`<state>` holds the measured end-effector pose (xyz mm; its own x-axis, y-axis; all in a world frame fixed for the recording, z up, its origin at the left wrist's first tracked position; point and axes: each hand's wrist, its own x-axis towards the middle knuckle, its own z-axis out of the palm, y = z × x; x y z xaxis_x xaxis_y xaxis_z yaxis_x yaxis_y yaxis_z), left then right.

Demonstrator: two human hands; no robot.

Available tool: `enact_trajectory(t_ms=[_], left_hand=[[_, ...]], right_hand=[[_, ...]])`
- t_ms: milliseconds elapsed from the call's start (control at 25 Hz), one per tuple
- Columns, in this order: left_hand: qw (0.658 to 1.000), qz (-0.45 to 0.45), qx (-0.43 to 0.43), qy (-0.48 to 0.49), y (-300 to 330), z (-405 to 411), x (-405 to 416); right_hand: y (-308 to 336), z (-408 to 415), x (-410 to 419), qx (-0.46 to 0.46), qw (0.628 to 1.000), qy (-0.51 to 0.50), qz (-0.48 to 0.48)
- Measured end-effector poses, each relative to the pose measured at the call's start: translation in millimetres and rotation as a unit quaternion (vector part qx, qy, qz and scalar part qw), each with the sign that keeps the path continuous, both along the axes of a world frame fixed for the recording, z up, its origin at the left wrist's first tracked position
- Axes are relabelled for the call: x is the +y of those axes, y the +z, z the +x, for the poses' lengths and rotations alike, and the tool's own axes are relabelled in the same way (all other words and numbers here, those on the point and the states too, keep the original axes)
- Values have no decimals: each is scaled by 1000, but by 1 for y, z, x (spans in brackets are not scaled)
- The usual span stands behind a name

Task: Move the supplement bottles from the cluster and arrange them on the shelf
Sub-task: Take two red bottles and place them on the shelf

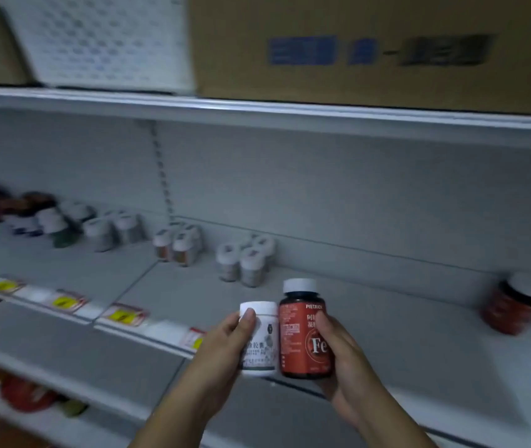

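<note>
Both hands are full: the left hand [225,342] wraps a white plastic bottle with a grey printed label [259,339], thumb pressed over its front near the cap, while the right hand [338,360] curls round a dark bottle with a red label and white cap [303,331]. The two cylinders stand upright, touching side by side, held above the front edge of the grey metal shelf [387,302]. Further back on it, small white-capped bottles stand in blurred pairs running leftward; the count isn't clear. One more red-labelled bottle [510,305] sits far right. Two brown cardboard boxes and one white patterned box rest on the board above.
</note>
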<state>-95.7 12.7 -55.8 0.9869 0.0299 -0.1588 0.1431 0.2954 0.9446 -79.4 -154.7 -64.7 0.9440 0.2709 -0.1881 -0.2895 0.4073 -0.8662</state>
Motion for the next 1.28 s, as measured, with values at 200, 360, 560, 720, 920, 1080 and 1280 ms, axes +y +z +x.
enact_trajectory(t_ms=[200,360,560,720,920,1080,1280], left_hand=[[996,19,9,83,-1,-46,128],[994,5,18,108,0,-56,202],[993,11,45,105,-5,-18,250],[992,19,42,120,4,30,291],[977,180,-14,115,9,101,349],[865,477,-132,89,9,168,386],[638,709,-300,5,-3,243,428]], right_hand=[[-5,-23,131,-2,997,64,-30],[-5,-23,209,-29,994,95,-45],[-9,19,258,-36,990,117,-69],[-2,70,297,-65,988,99,-100],[4,115,340,-56,987,47,-142],[-3,131,359,-32,984,-1,-176],[-2,131,395,-17,972,-110,-206]])
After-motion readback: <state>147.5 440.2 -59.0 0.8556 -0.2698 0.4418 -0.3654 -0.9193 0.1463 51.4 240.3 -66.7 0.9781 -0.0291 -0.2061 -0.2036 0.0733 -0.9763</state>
